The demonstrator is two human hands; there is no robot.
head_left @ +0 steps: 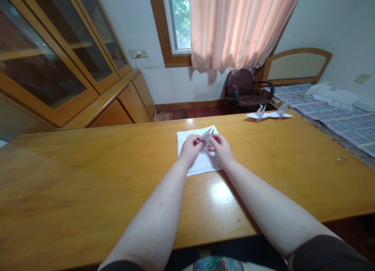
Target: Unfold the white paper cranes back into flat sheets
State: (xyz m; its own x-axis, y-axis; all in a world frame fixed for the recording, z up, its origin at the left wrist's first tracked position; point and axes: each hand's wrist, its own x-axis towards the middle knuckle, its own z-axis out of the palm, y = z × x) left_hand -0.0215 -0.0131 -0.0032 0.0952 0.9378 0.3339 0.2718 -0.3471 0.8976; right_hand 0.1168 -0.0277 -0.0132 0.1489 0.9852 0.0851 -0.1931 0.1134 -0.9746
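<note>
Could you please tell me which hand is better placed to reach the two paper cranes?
Probably the right hand: it is nearer the paper cranes, although it and the left hand both hold the folded paper.

Table [88, 165]: wood, showing a smooth, glossy, light-reflecting finish. Folded piece [207, 137]: paper, looking matt. White sheets [202, 166]: appearing papery, matt. Cabinet [142, 95]: wood, its glass panes [88, 40] shining. Curtain [234, 28]: cloth, hanging matt. Chair [240, 83]: looking leathery.
</note>
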